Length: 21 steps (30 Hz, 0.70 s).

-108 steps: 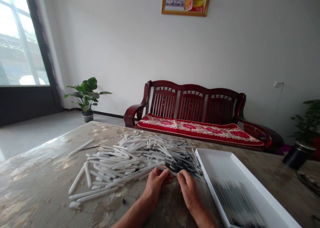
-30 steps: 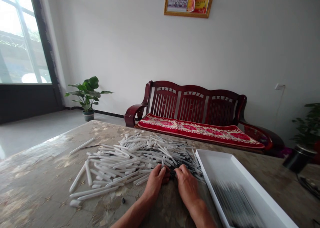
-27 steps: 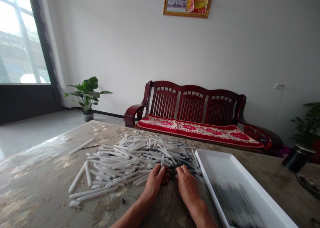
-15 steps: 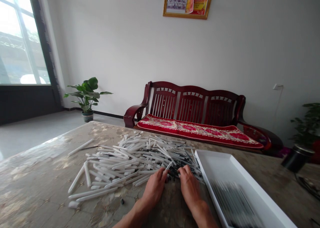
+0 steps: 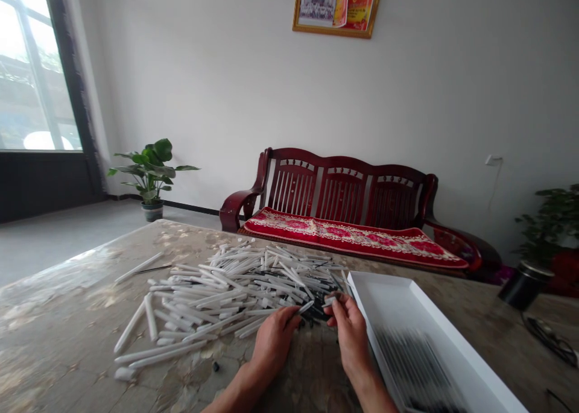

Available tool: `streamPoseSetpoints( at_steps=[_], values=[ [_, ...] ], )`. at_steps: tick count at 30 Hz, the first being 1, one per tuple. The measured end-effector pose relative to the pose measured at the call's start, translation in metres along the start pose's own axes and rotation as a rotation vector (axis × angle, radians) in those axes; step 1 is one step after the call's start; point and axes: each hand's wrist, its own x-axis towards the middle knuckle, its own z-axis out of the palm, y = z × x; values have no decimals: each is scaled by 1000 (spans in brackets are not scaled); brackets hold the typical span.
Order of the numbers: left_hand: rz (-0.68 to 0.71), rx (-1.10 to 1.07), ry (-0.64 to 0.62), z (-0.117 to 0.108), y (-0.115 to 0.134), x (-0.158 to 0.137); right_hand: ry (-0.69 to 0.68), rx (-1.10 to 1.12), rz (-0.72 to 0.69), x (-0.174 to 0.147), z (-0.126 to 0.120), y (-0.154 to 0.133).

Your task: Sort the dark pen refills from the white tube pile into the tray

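Observation:
My left hand (image 5: 275,336) is closed on a slim white pen-like stick (image 5: 306,307), whose tip points up and right. In my right hand (image 5: 351,330), a short pale cap-like piece (image 5: 330,302) is pinched between thumb and fingers. The two hands are a small gap apart at the near edge of a pile of white tubes and pen-like sticks (image 5: 221,286). Darker pieces (image 5: 316,316) lie between and behind the hands. To the right of my right hand, a white box (image 5: 456,325) holds a row of thin dark and clear sticks (image 5: 414,359).
The patterned table (image 5: 54,340) carries a loose stick (image 5: 138,267) at far left and a small black piece (image 5: 215,366) near the front. A black pot (image 5: 525,285) and a cable (image 5: 549,339) are at right. A red wooden bench (image 5: 344,190) stands behind.
My right hand has turned and lifted slightly, so the cap-like piece in its fingers now shows. The stick in my left hand has tipped lower. The whole view has shifted a little.

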Motion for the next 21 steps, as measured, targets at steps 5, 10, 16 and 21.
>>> streamPoseSetpoints(
  at_steps=[5, 10, 16, 21],
  values=[
    [46, 43, 2, 0, -1, -1, -58, -9, -7, -5, 1, -3],
    [93, 71, 22, 1, 0, -3, -113, -29, -21, -6, 2, -4],
    [99, 96, 15, -1, 0, -3, -148, -13, -7, -7, 3, -7],
    [145, 162, 9, -2, 1, -3, -172, -13, -10, -7, 3, -9]
  ],
)
